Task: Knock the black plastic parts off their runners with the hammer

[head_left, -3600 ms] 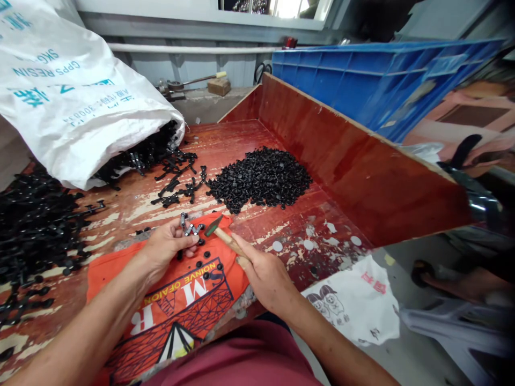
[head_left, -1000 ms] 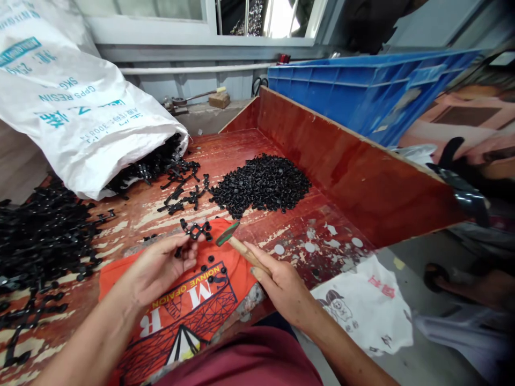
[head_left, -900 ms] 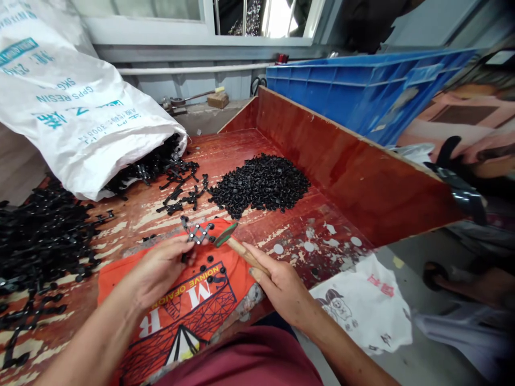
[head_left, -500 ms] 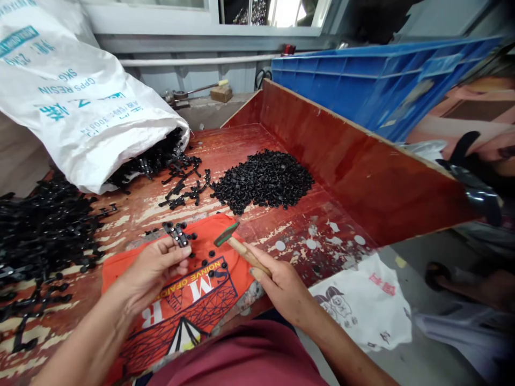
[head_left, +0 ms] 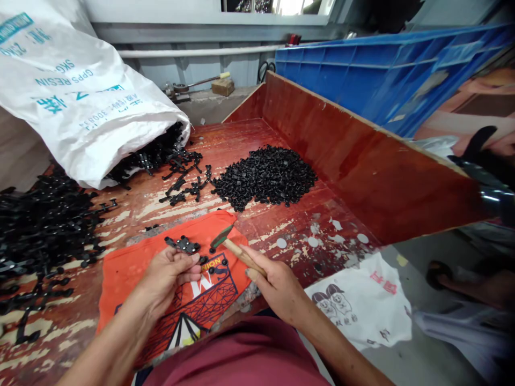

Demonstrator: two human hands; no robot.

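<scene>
Over a printed orange cloth, the left hand pinches a jointed black plastic piece, the right hand clasps a green-headed, wooden-handled hammer, and a pile of small black parts looks finished, a tangled black heap undone

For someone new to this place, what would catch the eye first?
Probably the orange cloth, over which the left hand holds a black jointed part and the right hand a hammer. Beyond it lies a heap of small black pieces, and behind the red board at right stands a blue crate.
</scene>
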